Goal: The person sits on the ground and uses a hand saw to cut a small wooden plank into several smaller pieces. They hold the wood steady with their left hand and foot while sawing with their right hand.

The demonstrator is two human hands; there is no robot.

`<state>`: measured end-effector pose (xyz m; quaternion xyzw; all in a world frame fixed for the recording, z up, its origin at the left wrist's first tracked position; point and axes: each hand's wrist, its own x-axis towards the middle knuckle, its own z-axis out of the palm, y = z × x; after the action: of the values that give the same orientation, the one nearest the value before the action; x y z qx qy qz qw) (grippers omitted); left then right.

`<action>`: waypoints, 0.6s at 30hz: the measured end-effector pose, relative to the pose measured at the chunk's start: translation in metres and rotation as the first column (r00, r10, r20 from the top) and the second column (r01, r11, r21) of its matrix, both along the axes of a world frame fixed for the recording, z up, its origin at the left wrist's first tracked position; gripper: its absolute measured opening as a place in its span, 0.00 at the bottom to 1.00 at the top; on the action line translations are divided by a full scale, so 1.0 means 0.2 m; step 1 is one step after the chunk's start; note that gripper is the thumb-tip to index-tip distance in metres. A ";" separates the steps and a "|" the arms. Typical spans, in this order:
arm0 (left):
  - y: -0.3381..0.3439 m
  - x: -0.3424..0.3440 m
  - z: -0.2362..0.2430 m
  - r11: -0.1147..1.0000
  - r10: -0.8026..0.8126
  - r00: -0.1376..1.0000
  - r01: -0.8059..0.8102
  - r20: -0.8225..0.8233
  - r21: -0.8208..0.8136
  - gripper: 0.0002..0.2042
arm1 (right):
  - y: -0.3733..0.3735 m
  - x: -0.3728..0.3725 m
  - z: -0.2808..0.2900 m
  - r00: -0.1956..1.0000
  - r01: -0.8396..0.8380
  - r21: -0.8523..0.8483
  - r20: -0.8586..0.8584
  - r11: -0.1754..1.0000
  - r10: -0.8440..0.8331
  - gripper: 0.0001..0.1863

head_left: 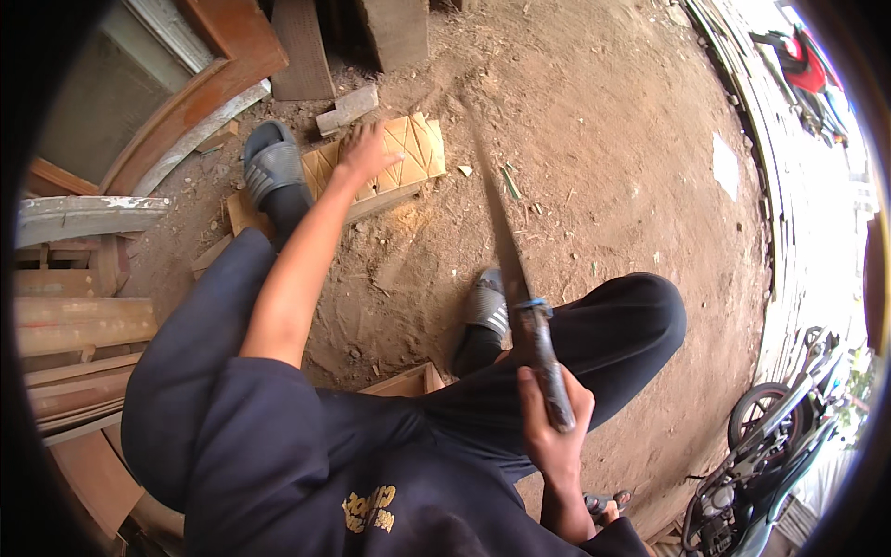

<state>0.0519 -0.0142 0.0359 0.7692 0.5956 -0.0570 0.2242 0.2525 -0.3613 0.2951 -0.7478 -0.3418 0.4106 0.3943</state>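
My left hand reaches down onto a pale wooden block on the dirt, its fingers bent over the top and its thumb spread along the face. Crossing zigzag lines mark the block's upper face. In my right hand is a machete, gripped by its dark wrapped handle with a blue band near the blade. The long, narrow blade points up and away, apart from the block. Its tip is blurred.
My sandalled feet stand on either side. Behind the block lie a small wood offcut and upright boards. A wooden frame and stacked timber fill the left. Motorcycles stand at right.
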 end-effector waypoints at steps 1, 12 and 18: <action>-0.03 -0.08 -0.07 0.993 -0.015 0.999 0.019 -0.034 0.116 0.60 | 0.00 0.00 0.01 0.998 0.040 -0.021 -0.053 0.999 -0.041 0.10; -0.46 0.42 0.72 0.612 -0.582 0.781 0.603 0.225 -0.511 0.25 | 0.29 0.12 -0.32 0.993 0.039 0.032 -0.117 0.999 -0.035 0.15; -1.00 0.43 1.72 -0.199 -0.599 0.128 0.933 0.791 -0.301 0.29 | 0.27 0.14 -0.30 0.783 0.255 -0.006 -0.585 0.967 -0.211 0.12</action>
<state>0.1371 -0.2139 0.3806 0.7531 -0.1944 -0.2975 0.5537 0.2796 -0.3080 0.2354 -0.6080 -0.1248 0.5545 0.5544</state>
